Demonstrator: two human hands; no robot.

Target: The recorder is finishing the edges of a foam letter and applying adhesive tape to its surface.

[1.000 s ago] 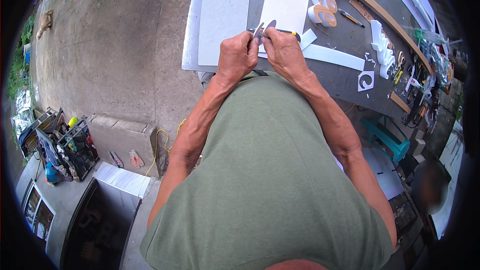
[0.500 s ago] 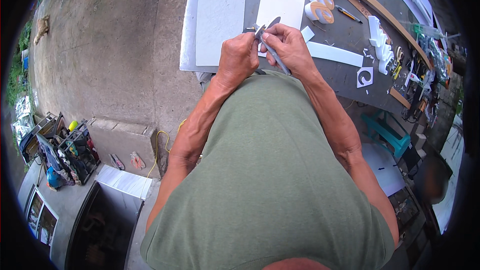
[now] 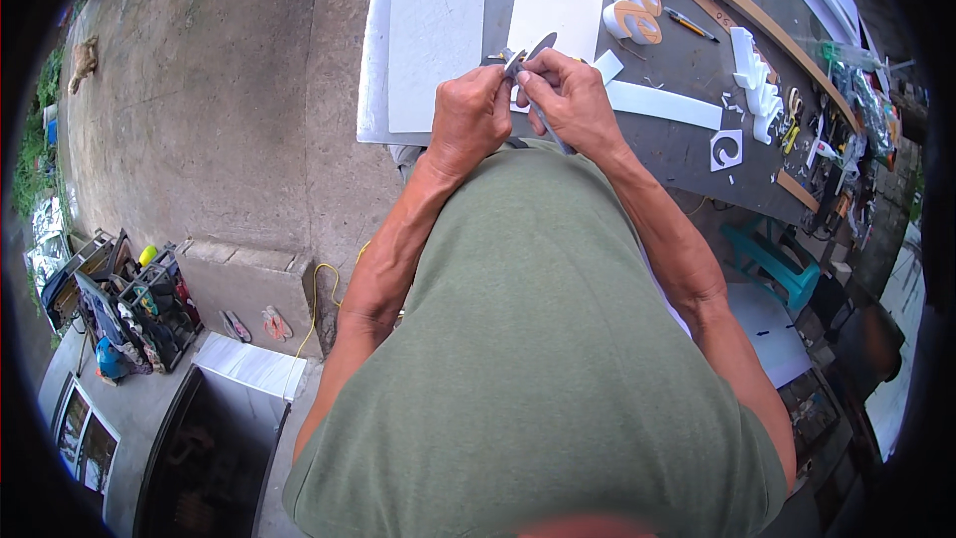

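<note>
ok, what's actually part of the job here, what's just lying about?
In the job:
thin grey round-ended piece, right hand
small grey-and-white piece, left hand
likely the brown-faced white cutouts

Lying about, likely:
teal plastic stool
flip-flops

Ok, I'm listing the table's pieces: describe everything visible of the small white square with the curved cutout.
The small white square looks thin, flat and foam-like, with straight edges and a curved, hook-like opening showing dark. It lies on the dark grey tabletop, in the picture just below the right end of the long white strip, apparently touching nothing else.
</note>
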